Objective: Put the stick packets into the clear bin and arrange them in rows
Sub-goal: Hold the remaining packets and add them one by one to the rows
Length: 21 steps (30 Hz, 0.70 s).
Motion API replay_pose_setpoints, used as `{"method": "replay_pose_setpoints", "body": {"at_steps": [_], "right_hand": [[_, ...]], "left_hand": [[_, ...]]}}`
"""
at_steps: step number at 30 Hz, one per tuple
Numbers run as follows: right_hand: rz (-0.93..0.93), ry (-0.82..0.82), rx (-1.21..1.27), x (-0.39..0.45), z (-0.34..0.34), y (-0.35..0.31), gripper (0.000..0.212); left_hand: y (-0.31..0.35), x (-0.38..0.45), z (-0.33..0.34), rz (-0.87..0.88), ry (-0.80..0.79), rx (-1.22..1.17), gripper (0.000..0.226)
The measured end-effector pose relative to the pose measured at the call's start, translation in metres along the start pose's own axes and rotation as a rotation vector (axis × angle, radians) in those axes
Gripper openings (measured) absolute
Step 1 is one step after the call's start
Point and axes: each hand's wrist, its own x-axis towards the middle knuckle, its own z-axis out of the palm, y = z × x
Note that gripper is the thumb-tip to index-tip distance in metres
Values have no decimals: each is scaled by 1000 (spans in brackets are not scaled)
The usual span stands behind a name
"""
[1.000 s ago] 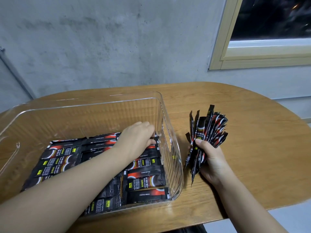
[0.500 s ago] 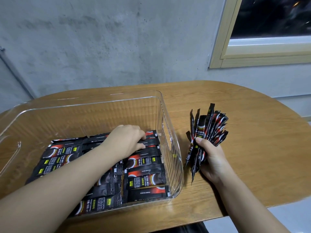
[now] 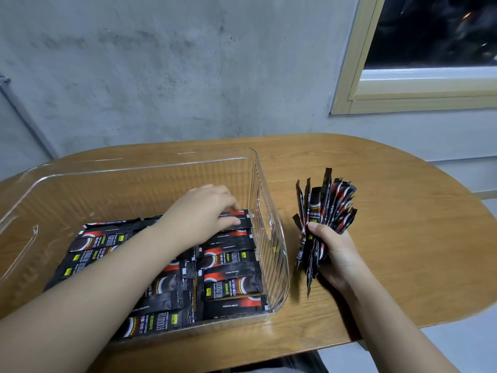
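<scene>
A clear ribbed bin (image 3: 277, 254) stands on the wooden table, its floor covered with rows of black-and-red stick packets (image 3: 231, 284) lying flat. My left hand (image 3: 201, 211) reaches into the bin, and its fingertips and thumb rest on the farthest packet (image 3: 243, 221) of the right-hand row, next to the bin's right wall. Just right of the bin, my right hand (image 3: 336, 251) grips a fanned bundle of stick packets (image 3: 325, 208) standing upright above the table. My left forearm hides part of the middle rows.
The far half of the bin floor (image 3: 121, 195) is bare. The oval wooden table (image 3: 403, 238) ends close behind at a grey concrete wall, with a window frame (image 3: 349, 98) at upper right. The table's near edge (image 3: 295, 348) runs just below the bin.
My left hand drew back a little to the left, then slid out again onto the farthest packet of the right-hand row. The right hand and its bundle stayed in place.
</scene>
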Motion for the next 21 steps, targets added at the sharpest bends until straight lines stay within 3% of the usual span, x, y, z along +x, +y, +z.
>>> {"method": "replay_pose_setpoints", "body": {"at_steps": [4, 8, 13, 21], "right_hand": [[-56, -59, -109, -16, 1, -28, 9], [-116, -200, -310, -34, 8, -61, 30], [-69, -317, -445, -51, 23, -77, 31], [-17, -363, -424, -55, 28, -80, 24]], "left_hand": [[21, -11, -22, 99, 235, -258, 25], [40, -16, -42, 208, 411, -368, 33], [58, -6, -57, 445, 501, -79, 38], [52, -4, -60, 486, 455, -25, 19]]}}
